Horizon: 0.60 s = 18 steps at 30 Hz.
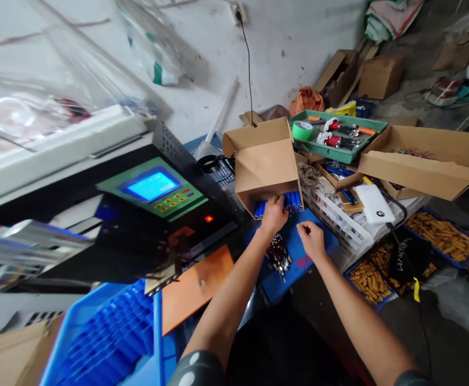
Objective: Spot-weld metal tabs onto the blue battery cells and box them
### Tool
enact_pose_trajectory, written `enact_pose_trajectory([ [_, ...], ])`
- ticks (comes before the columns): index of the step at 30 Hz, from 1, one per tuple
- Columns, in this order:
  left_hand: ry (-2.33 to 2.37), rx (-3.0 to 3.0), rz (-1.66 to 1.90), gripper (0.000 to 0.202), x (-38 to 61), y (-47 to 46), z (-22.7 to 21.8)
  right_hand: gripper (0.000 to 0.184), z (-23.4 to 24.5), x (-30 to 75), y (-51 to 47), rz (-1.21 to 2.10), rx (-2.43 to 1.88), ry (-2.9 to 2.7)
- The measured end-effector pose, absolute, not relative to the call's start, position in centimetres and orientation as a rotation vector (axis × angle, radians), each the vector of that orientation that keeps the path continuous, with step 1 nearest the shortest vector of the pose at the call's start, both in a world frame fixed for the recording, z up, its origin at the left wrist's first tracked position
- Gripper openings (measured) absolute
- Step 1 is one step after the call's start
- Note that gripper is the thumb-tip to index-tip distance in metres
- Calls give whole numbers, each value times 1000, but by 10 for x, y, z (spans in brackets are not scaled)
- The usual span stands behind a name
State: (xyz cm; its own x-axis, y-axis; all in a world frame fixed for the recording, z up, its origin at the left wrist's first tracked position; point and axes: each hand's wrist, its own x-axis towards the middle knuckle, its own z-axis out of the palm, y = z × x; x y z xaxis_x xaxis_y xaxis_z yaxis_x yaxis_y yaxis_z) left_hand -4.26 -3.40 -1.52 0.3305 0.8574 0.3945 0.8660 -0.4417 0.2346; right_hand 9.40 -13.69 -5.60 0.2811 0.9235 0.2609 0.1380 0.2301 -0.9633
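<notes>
My left hand [273, 214] reaches into the open side of a tipped cardboard box [264, 166], its fingers closed around blue cylinders [293, 201] stacked inside. To its right, my right hand [310, 240] hovers over a blue mat [299, 254]; its fingers are pinched together, and what they hold is too small to make out. A heap of small shiny metal pieces [278, 256] lies on the mat between my two wrists.
A black machine with a green control panel [154, 187] stands at the left. A blue crate [109, 338] sits near me. To the right are a white basket [339, 220], a green tray of tools [339, 136], an open carton [419, 161] and blue trays of brown pieces [447, 238].
</notes>
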Motion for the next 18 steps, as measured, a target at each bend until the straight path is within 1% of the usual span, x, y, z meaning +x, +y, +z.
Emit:
enact_pose_trajectory([
  [2, -1588, -2634, -741, 49, -48, -37, -20, 27, -56, 94, -137, 754, -1217, -1176],
  [7, -1572, -2704, -808, 34, -58, -36, -20, 26, -55, 94, -138, 761, -1218, -1160],
  [11, -1719, -2635, -958, 32, -53, -35, -22, 26, -56, 94, -139, 764, -1211, -1151],
  [15, -1765, -2623, -1063, 34, -53, -36, -28, 26, -57, 94, -139, 757, -1207, -1156],
  [18, -1776, -2694, -1145, 42, -59, -36, -32, 26, -57, 94, -138, 740, -1217, -1161],
])
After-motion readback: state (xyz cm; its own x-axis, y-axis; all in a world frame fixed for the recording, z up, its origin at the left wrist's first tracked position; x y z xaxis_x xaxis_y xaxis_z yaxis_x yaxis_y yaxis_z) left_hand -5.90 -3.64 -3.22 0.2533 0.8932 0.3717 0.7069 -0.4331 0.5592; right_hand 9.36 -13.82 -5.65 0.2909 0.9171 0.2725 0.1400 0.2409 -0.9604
